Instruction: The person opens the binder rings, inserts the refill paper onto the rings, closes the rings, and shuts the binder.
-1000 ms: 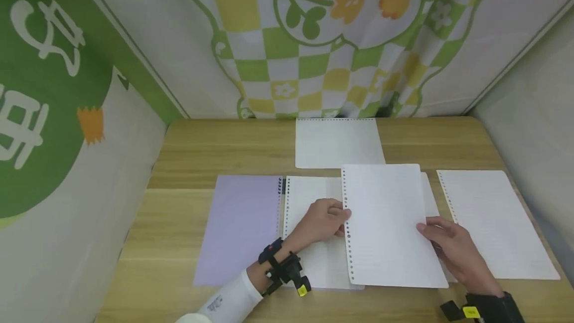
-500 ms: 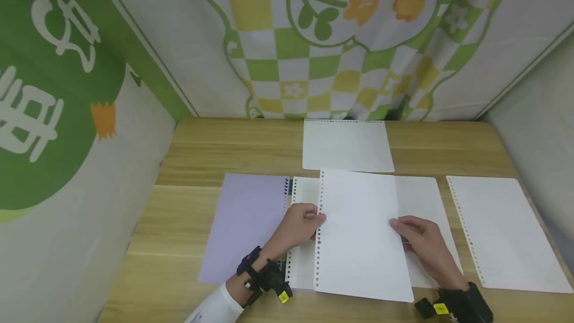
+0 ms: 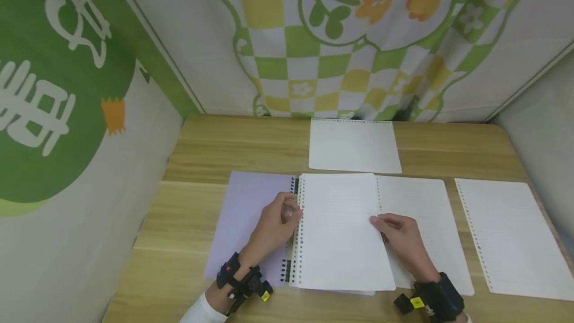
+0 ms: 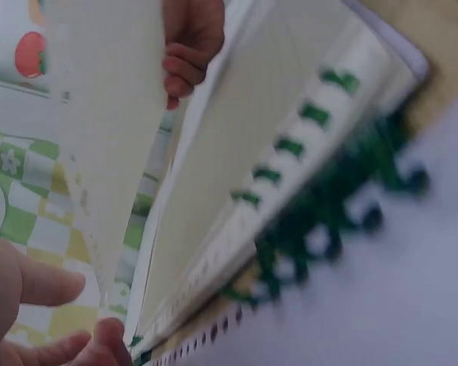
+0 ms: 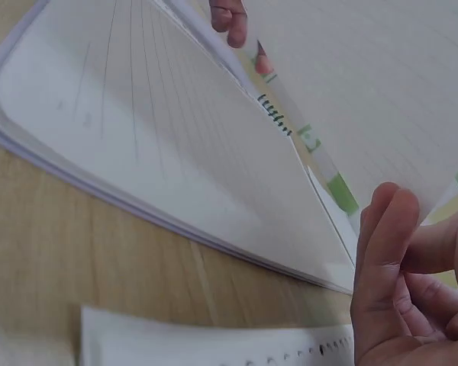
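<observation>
A white lined loose-leaf sheet (image 3: 341, 233), punched along its left edge, is held over the notebook in the head view. My right hand (image 3: 401, 238) pinches its right edge between thumb and fingers. At the punched edge, my left hand (image 3: 275, 223) has curled fingers and thumb around the sheet. Below is a ring-binder notebook with a purple cover (image 3: 251, 218) opened to the left. The left wrist view shows its dark green rings (image 4: 320, 229) standing apart, with green prongs (image 4: 290, 146) through the paper stack (image 4: 237, 122). Whether the held sheet's holes meet the prongs cannot be told.
A punched lined sheet (image 3: 421, 228) lies to the right, partly under the held one. Another sheet (image 3: 511, 238) lies at the table's right, and one (image 3: 354, 146) at the back by the patterned curtain (image 3: 305, 54). Wooden table (image 3: 179, 223) shows at left.
Both hands have carried the sheet leftward and brought its punched edge over the notebook's rings. The sheet on the right is now more uncovered. The head view has shifted slightly.
</observation>
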Demonstrator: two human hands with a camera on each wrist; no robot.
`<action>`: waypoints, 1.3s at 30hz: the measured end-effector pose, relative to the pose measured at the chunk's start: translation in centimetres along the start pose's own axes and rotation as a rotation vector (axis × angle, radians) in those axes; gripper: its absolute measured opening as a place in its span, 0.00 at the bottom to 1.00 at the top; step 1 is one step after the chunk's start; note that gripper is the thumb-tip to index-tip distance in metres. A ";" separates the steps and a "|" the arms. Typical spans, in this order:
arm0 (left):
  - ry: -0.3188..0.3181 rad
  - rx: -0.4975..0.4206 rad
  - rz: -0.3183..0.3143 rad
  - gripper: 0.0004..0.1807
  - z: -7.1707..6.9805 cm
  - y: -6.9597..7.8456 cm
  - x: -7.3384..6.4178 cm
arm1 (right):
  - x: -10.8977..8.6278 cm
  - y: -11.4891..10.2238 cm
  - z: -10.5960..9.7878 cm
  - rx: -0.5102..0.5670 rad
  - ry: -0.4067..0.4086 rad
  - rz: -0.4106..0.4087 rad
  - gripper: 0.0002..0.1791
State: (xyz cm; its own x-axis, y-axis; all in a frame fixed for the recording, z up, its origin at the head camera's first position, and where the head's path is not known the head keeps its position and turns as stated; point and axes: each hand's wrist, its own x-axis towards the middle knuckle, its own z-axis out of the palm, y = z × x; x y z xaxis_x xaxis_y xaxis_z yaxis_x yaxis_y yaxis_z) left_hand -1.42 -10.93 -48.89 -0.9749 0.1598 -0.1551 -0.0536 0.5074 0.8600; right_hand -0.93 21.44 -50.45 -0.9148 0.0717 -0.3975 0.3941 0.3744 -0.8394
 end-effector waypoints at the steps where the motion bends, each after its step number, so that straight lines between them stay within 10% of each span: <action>1: 0.005 0.028 0.023 0.24 -0.1 -0.1 0.0 | 0.1 0.0 0.2 -0.003 0.002 0.001 0.24; 8: -0.084 0.344 0.207 0.31 -0.5 -0.4 0.1 | 0.3 -0.2 1.2 0.004 0.007 0.030 0.23; 13: -0.162 0.494 0.223 0.32 -0.3 -0.2 -0.3 | 0.2 -0.3 1.5 -0.003 0.012 0.029 0.22; 39: -0.432 0.563 0.233 0.45 -1.8 -1.0 -4.1 | -0.1 -0.4 1.7 -0.119 0.005 -0.060 0.16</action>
State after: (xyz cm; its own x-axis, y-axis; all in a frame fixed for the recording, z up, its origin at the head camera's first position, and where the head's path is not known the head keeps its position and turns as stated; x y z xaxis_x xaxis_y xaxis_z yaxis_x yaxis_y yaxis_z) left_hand 2.23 -13.64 -48.27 -0.7697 0.5756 -0.2761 0.3758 0.7581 0.5329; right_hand -0.91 19.74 -50.67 -0.9369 0.0508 -0.3460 0.3260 0.4849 -0.8115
